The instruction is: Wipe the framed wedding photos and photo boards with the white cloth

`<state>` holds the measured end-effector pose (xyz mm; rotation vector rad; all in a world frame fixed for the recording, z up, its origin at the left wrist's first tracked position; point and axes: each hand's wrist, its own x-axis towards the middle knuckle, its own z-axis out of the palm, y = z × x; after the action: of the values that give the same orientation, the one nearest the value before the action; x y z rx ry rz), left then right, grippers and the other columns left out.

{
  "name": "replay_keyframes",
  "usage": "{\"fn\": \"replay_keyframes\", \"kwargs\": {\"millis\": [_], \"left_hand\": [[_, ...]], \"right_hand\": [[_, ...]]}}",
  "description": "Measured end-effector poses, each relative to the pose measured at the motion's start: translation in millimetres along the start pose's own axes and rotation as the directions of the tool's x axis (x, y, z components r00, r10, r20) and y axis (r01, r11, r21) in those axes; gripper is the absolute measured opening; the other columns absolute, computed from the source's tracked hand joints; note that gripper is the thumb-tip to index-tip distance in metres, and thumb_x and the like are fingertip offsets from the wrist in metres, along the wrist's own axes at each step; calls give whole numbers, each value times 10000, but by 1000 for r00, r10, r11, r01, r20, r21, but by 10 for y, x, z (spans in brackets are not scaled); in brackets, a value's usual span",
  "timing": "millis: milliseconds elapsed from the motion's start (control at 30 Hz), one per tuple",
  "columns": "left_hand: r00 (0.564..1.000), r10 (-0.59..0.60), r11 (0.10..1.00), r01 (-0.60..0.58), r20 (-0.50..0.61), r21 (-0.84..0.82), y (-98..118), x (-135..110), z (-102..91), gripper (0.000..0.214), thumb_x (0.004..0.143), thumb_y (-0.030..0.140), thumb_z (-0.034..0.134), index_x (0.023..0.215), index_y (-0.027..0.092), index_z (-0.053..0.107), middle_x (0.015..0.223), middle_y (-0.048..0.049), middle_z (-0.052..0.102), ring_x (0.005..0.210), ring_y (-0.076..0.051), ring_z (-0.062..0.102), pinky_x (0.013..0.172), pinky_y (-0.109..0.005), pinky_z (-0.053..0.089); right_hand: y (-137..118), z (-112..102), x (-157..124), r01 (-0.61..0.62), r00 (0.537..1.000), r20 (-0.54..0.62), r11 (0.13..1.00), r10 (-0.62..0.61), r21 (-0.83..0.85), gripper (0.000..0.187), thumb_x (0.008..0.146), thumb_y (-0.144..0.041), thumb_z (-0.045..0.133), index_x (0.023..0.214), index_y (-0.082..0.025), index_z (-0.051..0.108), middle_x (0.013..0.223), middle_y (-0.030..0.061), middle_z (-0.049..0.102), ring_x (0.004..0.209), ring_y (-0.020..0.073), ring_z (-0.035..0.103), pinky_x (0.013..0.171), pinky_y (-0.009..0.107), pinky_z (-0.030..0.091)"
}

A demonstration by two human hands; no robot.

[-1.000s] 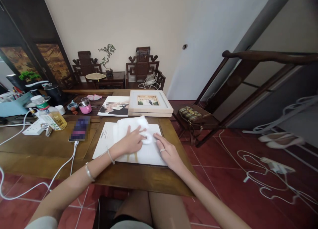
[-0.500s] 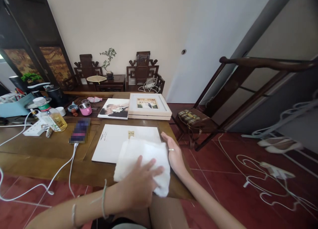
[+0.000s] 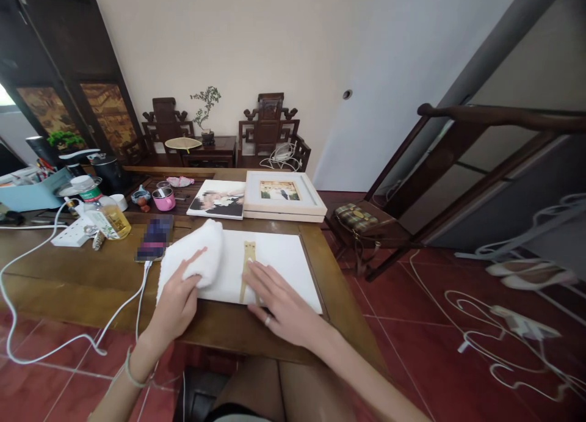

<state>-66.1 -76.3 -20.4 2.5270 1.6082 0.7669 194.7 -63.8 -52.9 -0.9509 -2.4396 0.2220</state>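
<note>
A flat white board (image 3: 284,263) with a thin tan strip down its middle lies on the wooden table (image 3: 82,275) in front of me. A folded white cloth (image 3: 195,257) rests over the board's left end. My left hand (image 3: 176,300) grips the cloth, fingers curled over it with the forefinger stretched along the fold. My right hand (image 3: 279,303) lies flat on the board, fingers spread beside the tan strip, a ring on one finger.
Behind the board lie a framed photo (image 3: 281,193) and a canvas print (image 3: 217,199). To the left are a phone (image 3: 153,239) on a white cable, a bottle (image 3: 107,217), a power strip (image 3: 71,232) and a pink pot (image 3: 163,198). A chair with a checked cushion (image 3: 361,217) stands right.
My left hand has carried the cloth from the table's near edge up to the board's left end. My right hand has moved from the board's right edge onto its middle.
</note>
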Motion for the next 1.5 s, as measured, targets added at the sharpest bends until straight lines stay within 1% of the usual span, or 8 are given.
{"fn": "replay_keyframes", "kwargs": {"millis": [133,233,300,467,767,1000,1267,1500], "left_hand": [[991,1,1000,-4,-136,-24,-82,15,188,308,856,99,328,837,192,622,1492,-13,377,1384,-239,330,1140,-430,314],[985,76,997,-78,-155,-8,-51,33,240,225,876,145,382,849,170,604,1504,-84,349,1390,-258,318,1143,-477,278],[987,144,989,-142,-72,34,-25,55,204,144,870,275,512,877,157,593,1522,-137,294,1410,-308,259,1135,-534,249],[960,243,955,-262,138,140,-44,150,59,438,752,475,701,1004,136,587,1511,-222,267,1414,-382,202,1081,-601,288],[804,560,763,-595,199,254,-162,239,135,125,871,235,596,921,126,628,1487,-199,337,1399,-350,257,1098,-542,311],[765,637,715,-631,93,301,-158,331,38,117,872,88,479,859,126,589,1363,-234,493,1331,-313,401,1010,-474,453],[834,531,817,-551,153,168,-56,376,-211,121,887,134,477,867,160,594,1282,-178,572,1158,-269,568,910,-383,510],[967,229,970,-236,-108,-58,-123,317,-462,262,839,66,431,617,165,528,652,-31,607,598,-122,561,566,-195,462]], "right_hand": [[-184,157,141,-84,996,22,991,87,-105,708,829,-549,575,1394,-150,425,1482,206,356,1390,378,263,1098,621,263],[-174,188,180,-73,995,52,974,86,-217,605,865,-497,554,1325,-109,495,1435,219,426,1346,381,349,1071,590,331],[-135,200,197,-11,995,91,947,42,-321,534,895,-437,532,1294,-83,512,1407,234,455,1309,389,401,1025,569,396],[-95,277,234,196,979,163,805,-125,-560,459,935,-345,474,1320,-97,449,1314,311,505,1222,433,489,865,609,476],[-164,163,317,335,942,204,696,-267,-635,243,944,-192,391,1146,-206,524,1135,235,655,1017,351,643,745,562,517],[-196,-151,465,304,950,254,717,-182,-628,288,912,-248,463,1198,-266,489,1167,224,622,1042,354,613,677,444,542],[-101,-61,295,213,976,111,724,-187,-656,352,911,-97,425,1250,-138,508,1172,219,624,1103,352,591,760,485,556],[-74,-899,57,335,940,157,725,-303,-602,313,879,-63,416,1139,-70,591,1153,194,653,1106,327,600,777,408,584]]}}
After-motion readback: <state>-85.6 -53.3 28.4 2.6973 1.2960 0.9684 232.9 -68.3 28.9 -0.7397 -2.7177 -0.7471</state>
